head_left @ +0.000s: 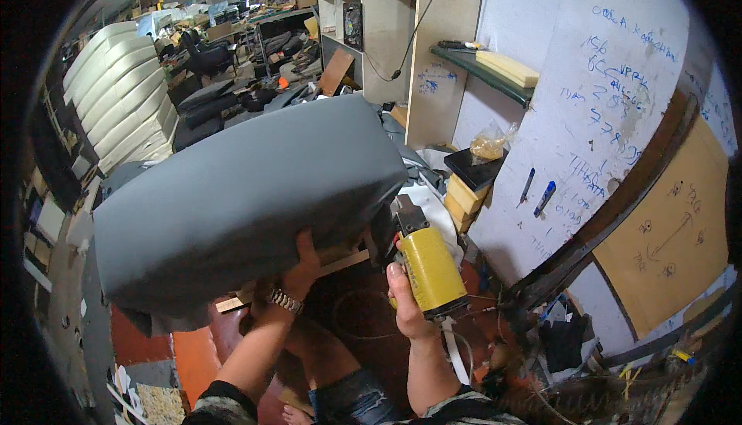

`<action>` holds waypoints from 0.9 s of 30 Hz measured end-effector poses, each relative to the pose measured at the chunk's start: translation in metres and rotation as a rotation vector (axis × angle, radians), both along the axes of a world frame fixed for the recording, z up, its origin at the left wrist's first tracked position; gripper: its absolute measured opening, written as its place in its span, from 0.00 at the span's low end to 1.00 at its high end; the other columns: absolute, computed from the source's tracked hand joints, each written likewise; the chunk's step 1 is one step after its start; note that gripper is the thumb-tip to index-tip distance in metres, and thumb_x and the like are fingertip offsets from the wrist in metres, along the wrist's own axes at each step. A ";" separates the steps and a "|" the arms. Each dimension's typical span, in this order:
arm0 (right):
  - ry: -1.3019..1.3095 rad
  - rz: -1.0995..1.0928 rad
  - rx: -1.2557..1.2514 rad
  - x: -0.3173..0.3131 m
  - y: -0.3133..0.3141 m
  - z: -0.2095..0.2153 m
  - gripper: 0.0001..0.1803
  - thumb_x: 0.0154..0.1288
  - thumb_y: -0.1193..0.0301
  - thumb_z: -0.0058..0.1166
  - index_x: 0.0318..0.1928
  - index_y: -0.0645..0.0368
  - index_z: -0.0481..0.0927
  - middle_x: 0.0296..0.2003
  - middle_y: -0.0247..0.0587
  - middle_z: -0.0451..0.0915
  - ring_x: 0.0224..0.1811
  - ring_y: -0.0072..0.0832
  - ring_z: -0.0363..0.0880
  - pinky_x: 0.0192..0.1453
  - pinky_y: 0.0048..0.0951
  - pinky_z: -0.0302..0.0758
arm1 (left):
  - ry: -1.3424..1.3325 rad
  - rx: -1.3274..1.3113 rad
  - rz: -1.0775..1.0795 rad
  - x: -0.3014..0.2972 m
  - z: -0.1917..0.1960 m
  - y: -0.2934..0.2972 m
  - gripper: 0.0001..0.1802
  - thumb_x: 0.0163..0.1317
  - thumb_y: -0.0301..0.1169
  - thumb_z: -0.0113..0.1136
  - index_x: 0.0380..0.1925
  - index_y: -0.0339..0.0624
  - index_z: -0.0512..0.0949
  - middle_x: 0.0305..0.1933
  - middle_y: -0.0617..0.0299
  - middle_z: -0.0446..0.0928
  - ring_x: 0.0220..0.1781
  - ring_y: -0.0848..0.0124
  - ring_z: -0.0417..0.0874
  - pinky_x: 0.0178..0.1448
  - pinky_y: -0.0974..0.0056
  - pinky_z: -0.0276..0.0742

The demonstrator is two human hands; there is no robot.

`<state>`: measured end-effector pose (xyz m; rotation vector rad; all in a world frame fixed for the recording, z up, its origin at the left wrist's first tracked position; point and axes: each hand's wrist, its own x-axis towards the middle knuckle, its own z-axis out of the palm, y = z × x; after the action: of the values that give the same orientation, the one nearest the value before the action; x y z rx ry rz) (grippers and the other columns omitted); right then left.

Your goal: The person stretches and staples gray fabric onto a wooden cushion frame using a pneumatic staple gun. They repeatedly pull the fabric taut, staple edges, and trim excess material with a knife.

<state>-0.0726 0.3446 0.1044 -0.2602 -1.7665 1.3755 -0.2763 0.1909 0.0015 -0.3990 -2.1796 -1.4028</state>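
A large grey upholstered cushion (247, 181) is tilted up in front of me, its covering hanging loose along the lower edge. My left hand (301, 269), with a metal watch on the wrist, holds that lower edge; the thumb lies on the grey covering and the other fingers are mostly hidden. In my right hand (410, 305) is a yellow pneumatic staple gun (433, 269), gripped by its handle. The gun's dark nose is beside the cushion's right lower corner; whether it touches is hidden. A light wooden strip (344, 262) shows beneath the cushion.
At the right stands a white board wall (556, 123) with handwriting and a green shelf (487, 77) on it. Yellow foam blocks (466, 197) are stacked beside it. A cream padded panel (124, 92) stands far left. Scraps are heaped behind. A hose (464, 340) trails below the gun.
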 end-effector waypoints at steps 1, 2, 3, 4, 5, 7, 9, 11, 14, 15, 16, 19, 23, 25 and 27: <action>0.014 0.016 -0.043 0.000 0.003 0.001 0.15 0.70 0.72 0.66 0.54 0.65 0.84 0.45 0.47 0.88 0.45 0.40 0.87 0.50 0.37 0.80 | -0.050 0.043 0.072 0.009 0.007 0.003 0.25 0.76 0.41 0.61 0.62 0.32 0.80 0.65 0.45 0.82 0.63 0.48 0.84 0.69 0.50 0.76; 0.013 0.073 -0.147 -0.002 0.006 0.002 0.16 0.71 0.71 0.66 0.55 0.65 0.84 0.42 0.44 0.86 0.42 0.35 0.85 0.47 0.35 0.79 | -0.080 0.013 0.071 0.022 0.015 0.003 0.25 0.76 0.40 0.61 0.63 0.31 0.79 0.66 0.45 0.82 0.62 0.48 0.84 0.68 0.51 0.77; 0.035 0.077 -0.198 -0.003 0.009 0.002 0.16 0.71 0.71 0.65 0.55 0.65 0.83 0.40 0.41 0.85 0.39 0.31 0.82 0.44 0.33 0.77 | -0.056 0.006 0.085 0.031 0.024 0.005 0.24 0.75 0.37 0.61 0.63 0.31 0.79 0.67 0.44 0.81 0.61 0.49 0.85 0.67 0.51 0.78; -0.021 0.146 -0.343 -0.005 0.012 0.002 0.17 0.72 0.70 0.64 0.56 0.64 0.82 0.37 0.38 0.84 0.36 0.27 0.80 0.41 0.31 0.76 | -0.009 -0.031 0.062 0.043 0.034 0.001 0.24 0.74 0.34 0.61 0.64 0.31 0.78 0.68 0.43 0.80 0.61 0.49 0.85 0.65 0.53 0.80; -0.023 0.148 -0.358 -0.007 0.015 0.003 0.17 0.73 0.70 0.64 0.57 0.64 0.81 0.34 0.35 0.82 0.33 0.23 0.78 0.37 0.29 0.75 | -0.078 -0.193 0.048 0.054 0.043 -0.003 0.24 0.73 0.31 0.61 0.65 0.32 0.78 0.68 0.42 0.80 0.60 0.50 0.86 0.64 0.54 0.81; 0.060 0.152 -0.275 -0.009 0.021 0.003 0.17 0.73 0.71 0.63 0.57 0.63 0.80 0.27 0.28 0.77 0.23 0.15 0.71 0.27 0.22 0.68 | -0.121 -0.488 -0.026 0.072 0.060 -0.014 0.27 0.69 0.24 0.62 0.68 0.35 0.76 0.70 0.41 0.79 0.59 0.51 0.87 0.62 0.56 0.83; 0.098 0.119 -0.159 -0.009 0.025 0.006 0.13 0.72 0.70 0.64 0.52 0.62 0.82 0.28 0.31 0.80 0.25 0.19 0.75 0.30 0.25 0.71 | 0.186 -0.421 -0.133 0.085 0.072 -0.016 0.33 0.64 0.18 0.63 0.71 0.37 0.74 0.71 0.40 0.77 0.60 0.51 0.88 0.63 0.58 0.83; 0.070 0.102 -0.070 -0.008 0.028 0.009 0.11 0.70 0.69 0.66 0.47 0.63 0.85 0.31 0.37 0.85 0.31 0.30 0.83 0.38 0.32 0.77 | 0.410 -0.308 -0.172 0.088 0.083 -0.006 0.33 0.61 0.16 0.67 0.68 0.40 0.76 0.65 0.43 0.82 0.54 0.54 0.89 0.60 0.59 0.84; 0.040 0.116 -0.060 -0.008 0.030 0.015 0.11 0.70 0.65 0.66 0.42 0.62 0.87 0.35 0.44 0.89 0.38 0.40 0.89 0.46 0.38 0.81 | 0.233 -0.181 -0.245 0.084 0.104 0.020 0.28 0.60 0.16 0.69 0.61 0.41 0.80 0.54 0.48 0.87 0.48 0.56 0.89 0.57 0.60 0.84; 0.027 0.118 -0.064 -0.011 0.031 0.018 0.12 0.70 0.65 0.66 0.42 0.62 0.87 0.35 0.44 0.89 0.38 0.40 0.89 0.47 0.38 0.81 | 0.138 -0.224 -0.190 0.079 0.114 0.029 0.22 0.60 0.18 0.72 0.55 0.41 0.81 0.45 0.53 0.88 0.45 0.59 0.88 0.56 0.60 0.83; 0.017 0.139 -0.082 -0.014 0.031 0.020 0.12 0.71 0.64 0.65 0.43 0.62 0.87 0.36 0.44 0.89 0.38 0.40 0.89 0.47 0.38 0.81 | 0.046 -0.031 -0.285 0.079 0.123 0.035 0.20 0.61 0.21 0.72 0.54 0.40 0.81 0.44 0.54 0.87 0.43 0.60 0.88 0.55 0.59 0.83; 0.053 0.143 -0.052 -0.030 0.034 0.025 0.16 0.72 0.60 0.64 0.45 0.61 0.87 0.36 0.44 0.89 0.38 0.37 0.89 0.46 0.38 0.81 | -0.620 1.063 -0.725 0.080 0.149 0.052 0.22 0.70 0.44 0.69 0.50 0.36 0.82 0.45 0.57 0.87 0.42 0.63 0.87 0.50 0.57 0.84; 0.117 0.145 -0.070 -0.045 0.032 0.024 0.16 0.71 0.60 0.65 0.45 0.62 0.87 0.35 0.40 0.89 0.37 0.35 0.88 0.46 0.37 0.81 | -0.707 0.855 -0.717 0.085 0.161 0.055 0.31 0.76 0.56 0.59 0.55 0.36 0.83 0.51 0.55 0.86 0.51 0.67 0.86 0.57 0.59 0.83; 0.047 0.165 -0.126 -0.045 0.030 0.020 0.16 0.71 0.61 0.65 0.45 0.63 0.87 0.35 0.39 0.89 0.38 0.34 0.88 0.46 0.36 0.81 | -0.619 0.525 -0.519 0.082 0.156 0.053 0.33 0.77 0.56 0.58 0.60 0.34 0.81 0.57 0.53 0.85 0.55 0.66 0.86 0.60 0.60 0.81; -0.059 0.228 -0.251 -0.043 0.028 0.013 0.15 0.71 0.62 0.66 0.45 0.63 0.86 0.36 0.38 0.88 0.38 0.33 0.88 0.47 0.36 0.81 | -0.475 0.111 -0.342 0.080 0.146 0.052 0.35 0.78 0.55 0.57 0.66 0.33 0.78 0.66 0.50 0.82 0.63 0.65 0.83 0.66 0.64 0.77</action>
<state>-0.1159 0.3727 0.1176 -0.2421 -1.7099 1.7735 -0.1964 0.2427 0.1474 -0.4493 -2.4685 -1.9619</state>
